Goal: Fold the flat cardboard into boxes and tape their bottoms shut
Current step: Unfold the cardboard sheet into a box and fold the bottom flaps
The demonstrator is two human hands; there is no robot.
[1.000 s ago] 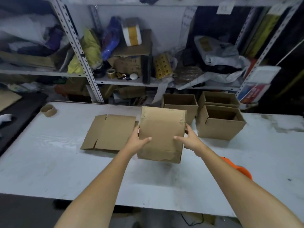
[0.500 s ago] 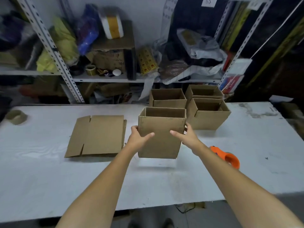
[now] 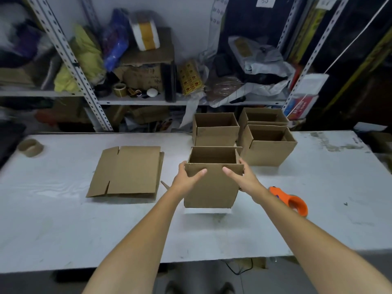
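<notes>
An assembled cardboard box (image 3: 210,192) stands upright with its open top facing up, slightly above the white table (image 3: 63,219). My left hand (image 3: 187,177) grips its left side, thumb across the front panel. My right hand (image 3: 241,177) grips its right side in the same way. A stack of flat cardboard (image 3: 127,171) lies on the table to the left. Three finished open boxes stand behind: one (image 3: 216,134) straight behind, two (image 3: 268,145) to the right. An orange tape dispenser (image 3: 292,201) lies beside my right forearm.
A brown tape roll (image 3: 30,147) sits at the table's far left. Metal shelving (image 3: 70,60) crammed with bags, boxes and tape rolls rises behind the table. The table's near edge runs below my forearms.
The box was turned from bottom facing me to upright with its open top up, and it moved lower toward the table. My view shifted right.
</notes>
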